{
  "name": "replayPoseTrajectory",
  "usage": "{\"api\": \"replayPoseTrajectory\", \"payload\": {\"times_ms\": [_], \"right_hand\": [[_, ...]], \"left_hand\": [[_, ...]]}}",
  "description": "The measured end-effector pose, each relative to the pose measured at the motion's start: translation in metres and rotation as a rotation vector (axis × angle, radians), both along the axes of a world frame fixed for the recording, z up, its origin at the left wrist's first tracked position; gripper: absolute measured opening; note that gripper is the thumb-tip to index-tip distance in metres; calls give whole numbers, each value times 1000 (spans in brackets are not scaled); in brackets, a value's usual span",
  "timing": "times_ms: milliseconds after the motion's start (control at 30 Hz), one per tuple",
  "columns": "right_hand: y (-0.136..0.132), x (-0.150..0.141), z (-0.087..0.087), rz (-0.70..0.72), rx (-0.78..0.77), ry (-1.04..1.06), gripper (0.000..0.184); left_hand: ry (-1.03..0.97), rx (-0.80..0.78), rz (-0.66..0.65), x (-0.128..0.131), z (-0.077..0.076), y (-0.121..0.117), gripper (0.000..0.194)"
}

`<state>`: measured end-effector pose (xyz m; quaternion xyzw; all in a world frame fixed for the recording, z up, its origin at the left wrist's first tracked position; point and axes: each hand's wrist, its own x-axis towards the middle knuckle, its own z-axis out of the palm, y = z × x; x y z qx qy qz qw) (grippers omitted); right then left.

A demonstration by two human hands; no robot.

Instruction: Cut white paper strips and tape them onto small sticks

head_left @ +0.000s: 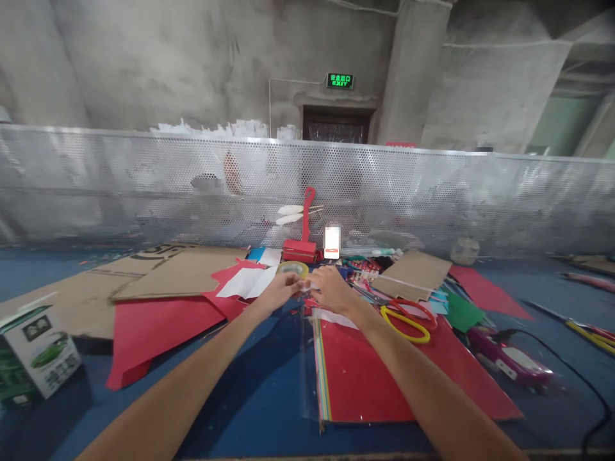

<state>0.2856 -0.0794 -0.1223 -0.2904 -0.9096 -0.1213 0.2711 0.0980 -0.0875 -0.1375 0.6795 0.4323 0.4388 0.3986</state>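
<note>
Both my arms reach forward over a blue table. My left hand point(278, 289) and my right hand point(331, 288) meet at the middle, fingers pinched together on a small pale piece, maybe tape or paper point(306, 286), too small to name. A roll of clear tape point(293, 269) lies just beyond the left hand. Under my right wrist lies a stack of coloured paper with a red sheet on top point(375, 371). Scissors with yellow and red handles point(406, 320) rest to the right of my right hand.
Cardboard sheets point(168, 275) and red paper point(154, 326) lie to the left, a green and white box point(38, 352) at the left edge. A red tool point(302, 246), a purple glue gun point(509, 358) with black cord, and a perforated metal screen point(432, 192) behind.
</note>
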Motion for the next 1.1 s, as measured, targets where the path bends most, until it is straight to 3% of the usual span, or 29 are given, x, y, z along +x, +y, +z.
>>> {"api": "replayPoseTrajectory", "payload": {"times_ms": [167,367,633,967,1100], "right_hand": [[1,6,2,34,-25,45,7],[3,6,-2,53,-27,32,27],[2,7,3,59,-47,46,8],[-1,6,4,96,-168,261,20],[1,6,3,31,-134,220,24]], "left_hand": [[-21,-33,21,1,0,0,37],[-71,-56,16,3,2,-2,37],[-97,-53,11,4,0,-2,37],[-87,24,28,8,10,-10,33],[-65,49,35,8,10,-10,32]]}}
